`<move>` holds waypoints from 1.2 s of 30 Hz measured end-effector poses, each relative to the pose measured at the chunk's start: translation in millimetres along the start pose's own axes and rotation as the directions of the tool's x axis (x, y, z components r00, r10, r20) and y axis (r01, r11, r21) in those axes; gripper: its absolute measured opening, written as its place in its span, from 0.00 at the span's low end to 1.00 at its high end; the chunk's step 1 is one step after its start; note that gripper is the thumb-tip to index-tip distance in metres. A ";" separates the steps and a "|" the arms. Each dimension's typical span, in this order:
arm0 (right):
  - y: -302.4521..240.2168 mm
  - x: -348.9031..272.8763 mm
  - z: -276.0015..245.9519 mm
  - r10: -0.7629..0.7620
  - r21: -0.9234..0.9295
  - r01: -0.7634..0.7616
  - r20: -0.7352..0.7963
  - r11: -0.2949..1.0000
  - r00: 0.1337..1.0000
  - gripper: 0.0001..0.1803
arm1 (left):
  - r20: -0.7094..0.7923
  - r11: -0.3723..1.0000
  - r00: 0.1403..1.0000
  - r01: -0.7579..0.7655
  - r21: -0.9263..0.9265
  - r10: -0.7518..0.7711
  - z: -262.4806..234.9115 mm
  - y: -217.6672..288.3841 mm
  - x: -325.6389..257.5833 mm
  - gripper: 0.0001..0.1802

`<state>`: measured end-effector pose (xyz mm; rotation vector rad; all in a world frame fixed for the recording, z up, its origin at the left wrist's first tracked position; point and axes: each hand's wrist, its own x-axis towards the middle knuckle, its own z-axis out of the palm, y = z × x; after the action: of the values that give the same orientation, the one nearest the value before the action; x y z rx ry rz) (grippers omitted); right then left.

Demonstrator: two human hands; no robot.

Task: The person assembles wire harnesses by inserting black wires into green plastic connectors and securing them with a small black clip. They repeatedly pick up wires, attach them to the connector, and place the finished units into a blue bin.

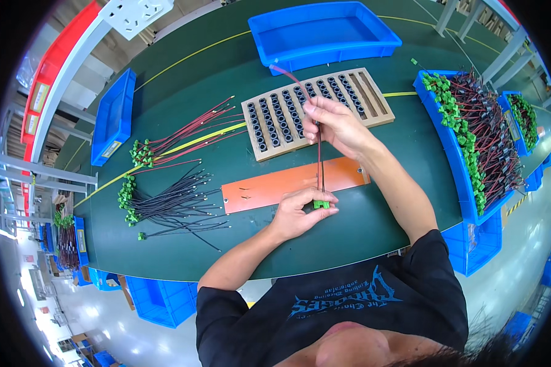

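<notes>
My left hand (295,215) is closed low over the bench, pinching a green connector (321,204) between thumb and fingers. A dark and a reddish wire (321,164) run up from the connector to my right hand (338,125). That hand is closed around the wires, and a reddish end (286,71) sticks out above it, bending left. Beneath the wires lies an orange plate (269,188) with small metal pins on its left part. Behind my right hand stands a wooden rack (380,116) with rows of black round parts, partly covered by the hand.
Black wires (171,199) and red wires (187,129) with green connectors lie in bundles at left. A blue bin (439,147) full of wired connectors stands at right. One blue tray (324,59) sits at the far side, another (127,116) at far left.
</notes>
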<state>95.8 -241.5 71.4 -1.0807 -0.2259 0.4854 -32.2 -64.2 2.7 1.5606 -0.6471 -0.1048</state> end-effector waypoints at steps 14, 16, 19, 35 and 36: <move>4.7 -7.2 11.5 -0.147 0.259 0.162 -0.075 0.952 0.986 0.24 | 0.038 0.960 0.997 0.079 -0.270 -0.071 9.2 11.6 -6.1 0.13; 6.6 -1.2 13.9 -0.244 0.002 0.249 -0.202 0.968 0.949 0.27 | 0.029 0.948 0.998 0.054 -0.313 -0.047 9.8 12.2 -7.4 0.13; 11.0 1.7 16.4 -0.305 -0.124 0.282 -0.250 0.952 0.919 0.27 | 0.030 0.951 0.999 0.043 -0.307 -0.036 10.5 12.1 -7.0 0.12; -2.7 -7.1 5.9 -0.121 0.342 0.101 0.039 0.934 0.992 0.27 | -0.064 1.000 0.998 0.007 0.011 -0.007 22.0 3.5 -6.5 0.18; -3.5 -7.6 6.2 -0.112 0.336 0.096 0.027 0.937 0.993 0.27 | -0.077 1.000 0.997 0.003 -0.012 -0.004 23.3 4.2 -6.1 0.17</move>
<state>87.6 -241.5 77.7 -0.7221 -0.2307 0.4350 -49.0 -82.0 2.0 1.5469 -0.5824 -0.0503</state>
